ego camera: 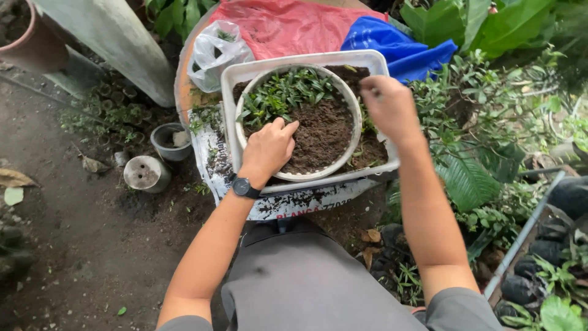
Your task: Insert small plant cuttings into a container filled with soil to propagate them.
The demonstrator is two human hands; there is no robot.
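1. Both hands work at a round white pot (294,175) of dark soil (318,132); the left hand (268,149), a dark watch (244,187) at its wrist, lies on the soil at the pot's near left rim, fingers curled and tips pressed into the earth, gripping nothing visible.
2. Just past the pot's right rim, the right hand (390,107) hovers, fingers pinched shut; whether they grip a seedling or a bit of soil cannot be told.
3. Both forearms reach forward from the lap, elbows bent outward, the right wrist raised above the pot.
4. Small green seedlings (285,92) fill the pot's far left half.
5. Around the pot sits a white rectangular tub (228,122), soil spilled inside it.
6. Beyond the pot lie a clear plastic bag (214,52), red sheeting (288,24) and blue sheeting (392,46).
7. Risk, as a judgement: pressing too close to the seedlings could bruise or uproot them, and a nudge at the rim could tip more soil into the tub.
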